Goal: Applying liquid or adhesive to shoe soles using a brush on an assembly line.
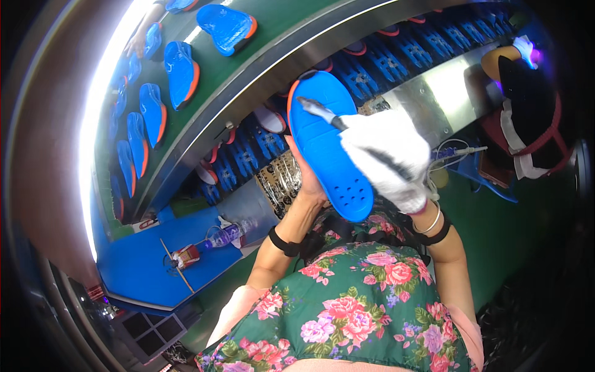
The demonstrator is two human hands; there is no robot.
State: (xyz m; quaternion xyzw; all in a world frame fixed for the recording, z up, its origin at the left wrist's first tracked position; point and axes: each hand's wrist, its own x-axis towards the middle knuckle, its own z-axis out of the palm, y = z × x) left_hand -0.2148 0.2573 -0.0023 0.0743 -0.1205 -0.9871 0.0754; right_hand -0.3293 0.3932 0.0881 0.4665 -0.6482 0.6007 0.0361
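Note:
A blue insole (328, 146) with an orange edge at its heel and small holes near its lower end is held up in front of me. My bare left hand (306, 172) is closed on it from behind, at its left edge, with most of the fingers hidden. A white glove, smeared by motion, covers my right hand (387, 155). That hand grips a small brush (317, 109), whose pale bristles lie over the upper part of the insole. Its handle is hidden in the glove.
Blue insoles (180, 75) lie on a green conveyor belt (214, 77) at upper left, beside a bright lamp. Below its metal edge stand rows of blue pieces (389, 64). A blue table (142, 263) holds a plastic bottle (224, 236). Another person's gloved hand (525, 51) shows at far right.

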